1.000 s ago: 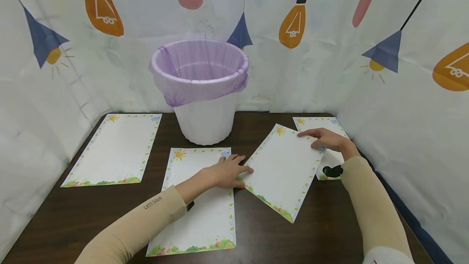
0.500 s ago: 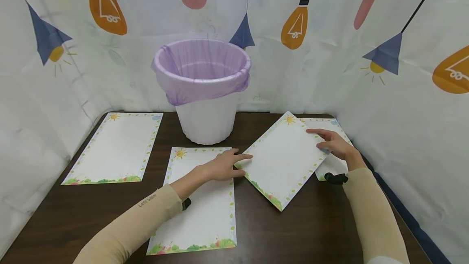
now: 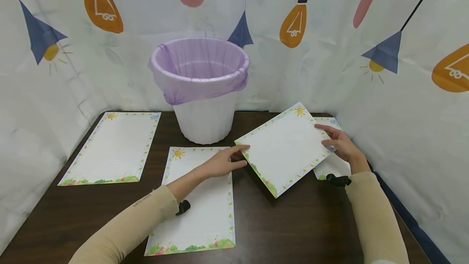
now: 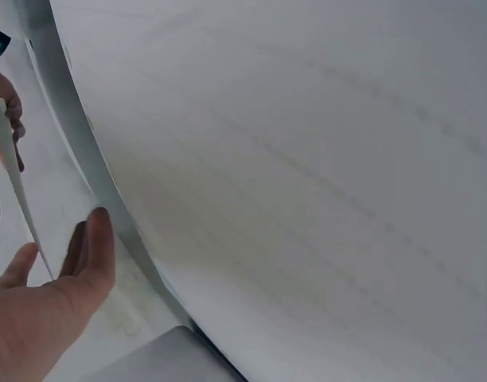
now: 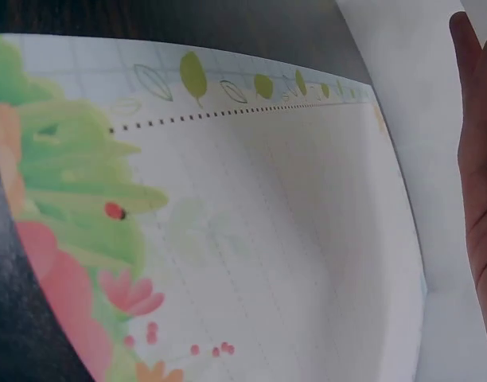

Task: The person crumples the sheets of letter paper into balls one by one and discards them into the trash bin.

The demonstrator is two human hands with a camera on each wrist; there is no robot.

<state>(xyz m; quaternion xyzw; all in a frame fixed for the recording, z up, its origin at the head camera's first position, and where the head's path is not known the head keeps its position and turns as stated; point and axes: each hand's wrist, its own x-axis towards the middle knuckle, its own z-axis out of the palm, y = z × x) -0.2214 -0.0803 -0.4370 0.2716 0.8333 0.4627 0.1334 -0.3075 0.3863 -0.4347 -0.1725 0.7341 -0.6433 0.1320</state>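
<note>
A decorated sheet of paper (image 3: 282, 154), white with a sun in one corner and a leafy border, is tilted and turned slantwise between both hands. My left hand (image 3: 218, 163) pinches its left corner between thumb and fingers. In the left wrist view that hand (image 4: 60, 306) has the sheet edge-on between its digits. On the other side my right hand (image 3: 340, 144) pinches the right edge, index finger laid over the top. Beneath the right hand lies a matching sheet (image 3: 335, 168), partly covered. Another sheet (image 3: 194, 227) lies flat under my left forearm.
A third flat sheet (image 3: 110, 150) lies at the table's left side. Behind the papers stands a white bin (image 3: 205, 121) lined with a purple bag (image 3: 201, 91). The dark wooden table (image 3: 286, 231) is enclosed by a printed curtain (image 3: 329, 72).
The held sheet has turned counterclockwise and shifted toward the back right, both hands moving with it. The left hand's grip has gone from lying over the edge to a pinch.
</note>
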